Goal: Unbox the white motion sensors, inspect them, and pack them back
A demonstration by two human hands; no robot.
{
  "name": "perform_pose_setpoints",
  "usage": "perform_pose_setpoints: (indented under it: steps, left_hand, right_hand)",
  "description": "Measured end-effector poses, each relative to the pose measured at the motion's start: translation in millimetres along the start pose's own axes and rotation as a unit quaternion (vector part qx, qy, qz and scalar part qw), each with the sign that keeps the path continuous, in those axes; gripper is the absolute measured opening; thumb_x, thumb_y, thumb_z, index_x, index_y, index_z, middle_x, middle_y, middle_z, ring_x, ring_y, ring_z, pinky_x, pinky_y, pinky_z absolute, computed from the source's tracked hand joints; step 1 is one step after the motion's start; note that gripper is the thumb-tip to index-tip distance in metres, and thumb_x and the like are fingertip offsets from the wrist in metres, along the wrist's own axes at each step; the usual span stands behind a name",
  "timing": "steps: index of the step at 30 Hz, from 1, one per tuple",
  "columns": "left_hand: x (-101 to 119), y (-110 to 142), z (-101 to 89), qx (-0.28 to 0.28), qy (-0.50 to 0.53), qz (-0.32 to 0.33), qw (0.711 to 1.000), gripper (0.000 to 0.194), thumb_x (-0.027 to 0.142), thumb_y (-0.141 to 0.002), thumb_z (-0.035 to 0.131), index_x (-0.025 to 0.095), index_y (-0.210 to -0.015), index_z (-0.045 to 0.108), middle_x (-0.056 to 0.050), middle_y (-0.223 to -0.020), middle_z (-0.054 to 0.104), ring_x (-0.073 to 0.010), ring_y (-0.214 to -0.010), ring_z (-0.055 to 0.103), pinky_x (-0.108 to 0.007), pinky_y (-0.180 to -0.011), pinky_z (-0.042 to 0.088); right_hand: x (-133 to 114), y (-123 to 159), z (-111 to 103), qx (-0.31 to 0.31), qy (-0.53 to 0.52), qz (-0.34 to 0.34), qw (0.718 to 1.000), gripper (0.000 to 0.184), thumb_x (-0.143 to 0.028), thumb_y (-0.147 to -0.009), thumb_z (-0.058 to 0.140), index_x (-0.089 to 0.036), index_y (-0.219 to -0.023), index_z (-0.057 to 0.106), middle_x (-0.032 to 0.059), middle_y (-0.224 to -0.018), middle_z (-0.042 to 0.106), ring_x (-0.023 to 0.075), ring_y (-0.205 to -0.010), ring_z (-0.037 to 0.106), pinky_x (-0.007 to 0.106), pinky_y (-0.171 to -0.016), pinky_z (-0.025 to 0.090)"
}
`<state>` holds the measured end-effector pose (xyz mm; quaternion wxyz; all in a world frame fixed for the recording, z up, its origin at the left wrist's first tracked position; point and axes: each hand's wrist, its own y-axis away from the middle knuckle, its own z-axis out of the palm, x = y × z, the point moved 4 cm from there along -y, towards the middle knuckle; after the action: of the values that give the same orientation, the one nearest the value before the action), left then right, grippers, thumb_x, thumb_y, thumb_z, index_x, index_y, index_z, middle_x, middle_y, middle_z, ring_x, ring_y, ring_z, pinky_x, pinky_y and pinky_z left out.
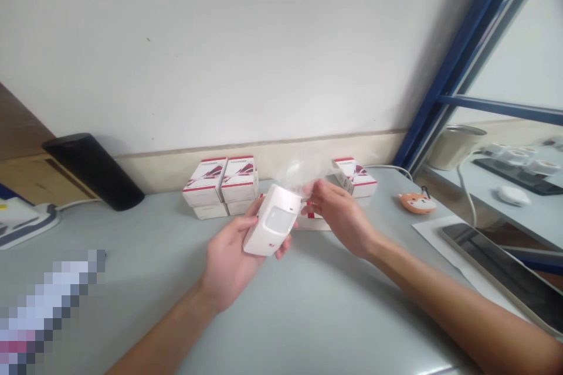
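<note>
My left hand point(229, 258) is closed around a white plastic sensor unit point(272, 221) with a curved lens window, holding it tilted above the grey table point(308, 316). Fingers of my right hand point(341, 214) pinch a clear plastic bag point(303, 173) that rises just above the sensor's top end. The bag is see-through and blurred. Behind my hands, white-and-red small boxes point(222, 184) are stacked against the wall, with one more box point(356, 179) to the right.
A black cylinder point(92, 170) leans at the back left beside a white device point(21, 220). An orange animal-shaped charm point(416, 202) lies right of the boxes. A tablet point(505, 272) rests on paper at the right edge. A blue frame point(457, 70) borders another bench holding a metal pot point(455, 143).
</note>
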<state>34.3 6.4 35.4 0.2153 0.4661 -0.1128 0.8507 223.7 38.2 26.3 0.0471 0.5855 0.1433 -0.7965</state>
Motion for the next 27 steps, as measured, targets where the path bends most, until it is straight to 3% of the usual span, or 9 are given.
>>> perform_pose_setpoints:
  steps: [4,7,15,22,24,27]
  left_hand:
    - [-0.6,0.1,-1.2,0.005,0.003,0.0,1.0,0.037,0.028,-0.093,0.049,0.014,-0.125,0.061,-0.017,-0.105,0.071,-0.0281,-0.078,0.065,-0.041,-0.075,0.041]
    - [-2.0,-0.1,-1.4,0.001,0.009,-0.003,1.0,0.039,0.028,-0.093,0.05,0.014,-0.127,0.061,-0.018,-0.107,0.072,-0.028,-0.078,0.065,-0.041,-0.076,0.041]
    - [-3.6,-1.4,-2.0,-0.011,0.022,0.005,1.0,0.04,0.029,-0.095,0.044,0.008,-0.122,0.065,-0.023,-0.112,0.072,-0.0292,-0.077,0.064,-0.043,-0.075,0.041]
    - [-6.6,-2.0,-2.0,-0.017,0.044,-0.013,0.999,0.042,0.029,-0.096,0.045,0.007,-0.127,0.063,-0.023,-0.111,0.072,-0.0292,-0.077,0.065,-0.042,-0.075,0.042]
    - [-7.2,-2.2,-2.2,-0.016,0.043,-0.018,0.999,0.042,0.028,-0.096,0.044,0.006,-0.126,0.063,-0.024,-0.111,0.072,-0.0295,-0.077,0.066,-0.042,-0.075,0.042]
    - [-7.4,-2.5,-2.3,-0.014,0.043,-0.021,0.999,0.042,0.028,-0.095,0.044,0.005,-0.126,0.063,-0.024,-0.109,0.072,-0.0292,-0.076,0.065,-0.042,-0.074,0.042]
  right_hand:
    - [-0.2,1.1,-3.0,0.046,0.022,-0.025,0.998,0.029,-0.052,-0.091,0.075,-0.024,-0.089,0.066,0.0021,-0.099,0.067,0.0179,-0.081,0.057,0.036,-0.084,0.044]
    - [1.3,1.7,-1.3,0.056,0.004,-0.009,0.998,0.034,-0.052,-0.086,0.081,-0.026,-0.097,0.063,0.0001,-0.097,0.067,0.0165,-0.077,0.055,0.035,-0.082,0.043]
    - [6.0,3.2,8.0,-0.028,-0.065,0.016,0.997,0.054,-0.062,-0.09,0.073,-0.029,-0.132,0.062,0.0045,-0.1,0.068,0.0206,-0.087,0.061,0.041,-0.095,0.049]
    - [0.8,4.7,9.6,-0.031,-0.036,0.026,0.999,0.039,-0.061,-0.092,0.071,-0.026,-0.108,0.071,0.0058,-0.108,0.07,0.0206,-0.086,0.061,0.043,-0.098,0.047]
    - [-1.4,4.6,10.2,-0.032,-0.051,0.023,0.998,0.038,-0.058,-0.089,0.076,-0.027,-0.11,0.07,0.006,-0.112,0.071,0.0209,-0.084,0.061,0.044,-0.096,0.049]
    - [-3.9,4.7,11.6,-0.048,-0.07,0.022,0.996,0.05,-0.063,-0.09,0.071,-0.031,-0.128,0.066,0.0075,-0.123,0.071,0.022,-0.082,0.061,0.044,-0.09,0.049]
